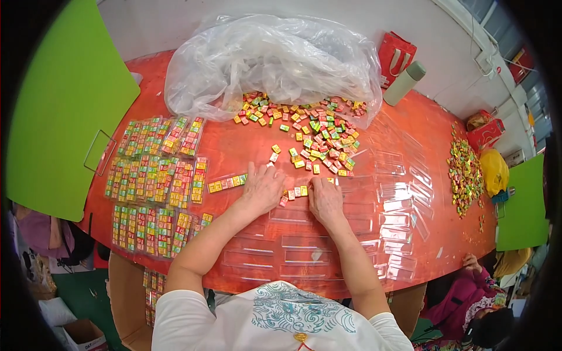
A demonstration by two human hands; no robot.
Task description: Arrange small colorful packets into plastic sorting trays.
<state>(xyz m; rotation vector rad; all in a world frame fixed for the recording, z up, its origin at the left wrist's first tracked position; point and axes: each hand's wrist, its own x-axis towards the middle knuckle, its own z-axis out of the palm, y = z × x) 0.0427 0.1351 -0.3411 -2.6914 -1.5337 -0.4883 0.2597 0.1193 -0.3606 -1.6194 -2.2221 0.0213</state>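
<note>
Small wrapped blocks, like candies or gum, in red, yellow and green lie across the red table. A short row of blocks [297, 192] sits between my hands. My left hand [263, 187] is spread low over the table, fingertips by a loose block [273, 157]. To its left, a row of blocks [228, 183] lies in a slim clear tray. My right hand [326, 200] rests with bent, parted fingers at the right end of the short row. The undersides of both hands are hidden. A loose pile of blocks [325, 137] spreads just beyond them.
Filled trays [149, 175] are stacked at left. Clear trays [304, 254] lie near my body and at right. A big plastic bag [269, 64] covers the far side, beside a green bottle [405, 83] and red bag [398, 55]. Another person [468, 298] sits at lower right.
</note>
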